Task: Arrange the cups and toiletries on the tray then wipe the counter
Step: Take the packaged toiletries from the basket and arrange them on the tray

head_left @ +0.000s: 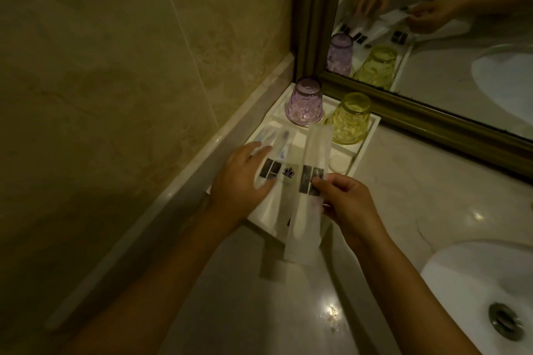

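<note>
A white tray [364, 145] sits in the counter's corner, against the wall and the mirror. At its far end a purple cup [304, 103] and a yellow cup [349, 118] stand upside down. A small round soap [339, 164] lies in a right-hand compartment. Several wrapped toothbrush packets lie lengthwise in the tray. My left hand [241, 181] rests flat on the left packet [73, 150], fingers spread. My right hand [347, 202] pinches another long packet [310, 181] at its dark label and holds it over the tray's near edge.
A beige tiled wall [115, 81] runs along the left. A framed mirror [432, 23] stands behind the tray and reflects the cups and hands. A white sink basin [476, 291] with a metal drain [505, 320] is at lower right. Marble counter [403, 181] stretches between them.
</note>
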Demonstrator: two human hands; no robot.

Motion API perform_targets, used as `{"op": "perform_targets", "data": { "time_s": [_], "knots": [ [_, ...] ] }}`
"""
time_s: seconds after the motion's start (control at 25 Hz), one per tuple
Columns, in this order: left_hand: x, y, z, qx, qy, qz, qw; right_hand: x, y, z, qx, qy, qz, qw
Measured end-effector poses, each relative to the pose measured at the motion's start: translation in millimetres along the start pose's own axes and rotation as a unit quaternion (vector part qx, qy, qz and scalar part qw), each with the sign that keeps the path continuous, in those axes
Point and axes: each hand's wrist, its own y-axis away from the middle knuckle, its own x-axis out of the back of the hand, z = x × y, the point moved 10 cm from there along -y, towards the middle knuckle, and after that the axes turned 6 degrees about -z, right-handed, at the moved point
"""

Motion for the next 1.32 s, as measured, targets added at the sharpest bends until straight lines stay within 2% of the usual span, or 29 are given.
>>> {"op": "perform_targets", "data": {
  "time_s": [0.08,0.16,0.36,0.52,0.8,0.88,1.0,1.08,1.16,1.32],
  "knots": [
    [-34,13,4,-0.034,-0.145,-0.118,0.982,3,-2,1,-0.004,-0.004,0.009,1.0],
    [-53,18,-7,-0.032,-0.163,-0.186,0.968,5,-5,1,-0.008,-0.006,0.024,1.0],
    [-52,20,-19,-0.044,-0.176,-0.201,0.963,8,-24,-3,-0.015,0.071,0.07,0.995],
    [-48,19,-23,-0.023,-0.181,-0.21,0.961,-4,-56,-8,-0.021,0.163,0.102,0.981],
    [-29,42,-22,0.013,-0.139,-0.193,0.971,-31,-73,3,0.009,0.295,0.091,0.951],
    [-20,46,-18,0.016,-0.118,-0.176,0.977,-39,-68,0,0.036,0.404,0.082,0.91],
    [0,55,-11,0.018,-0.077,-0.12,0.99,-45,-56,-23,0.135,0.603,0.119,0.777],
    [14,63,-8,0.016,-0.041,-0.077,0.996,-56,-58,-17,0.182,0.683,0.054,0.705],
    [21,72,-7,-0.003,-0.048,-0.053,0.997,-58,-64,5,0.161,0.717,-0.027,0.678],
    [-1,82,-18,0.009,-0.113,-0.136,0.984,-56,-67,21,0.14,0.708,-0.04,0.691]
  ]
}}
